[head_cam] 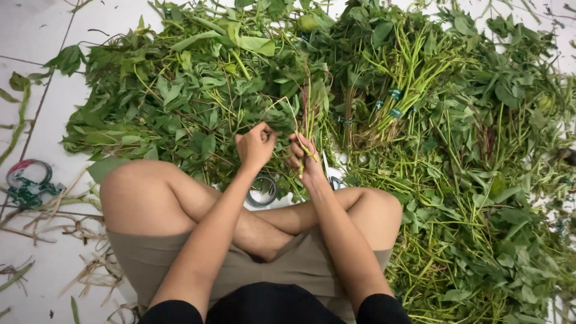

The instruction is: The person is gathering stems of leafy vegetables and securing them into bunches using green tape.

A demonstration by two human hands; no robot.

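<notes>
Looking down from my head, I sit cross-legged on the white tiled floor (42,36), both forearms reaching forward over my knees with the wrists close together. My left hand (255,147) is curled, thumb and fingertips pinched on a thin pale stalk that runs off to the right towards my other hand. My right hand (303,159) is closed around a small bunch of long green leafy stems (307,123), just beside the left hand; I cannot count the stems in it. That bunch stands nearly upright in the picture, its long axis running away from me, cut ends down at my palm and the leafy tops pointing into the heap. Beyond my left hand lies a big loose pile of green leaves (180,90). To the right of my right hand, well up from it, lie tied bundles of stems with dark green bands (393,102); I see about four bands, and those stems slant up to the right. A roll of grey tape (264,191) lies on the floor just below my left wrist, between my legs. Far left of my left hand, near my knee, one tangle of red and green wire ties (27,180) lies on the tiles, with dry pale trimmings (78,225) scattered below it.
</notes>
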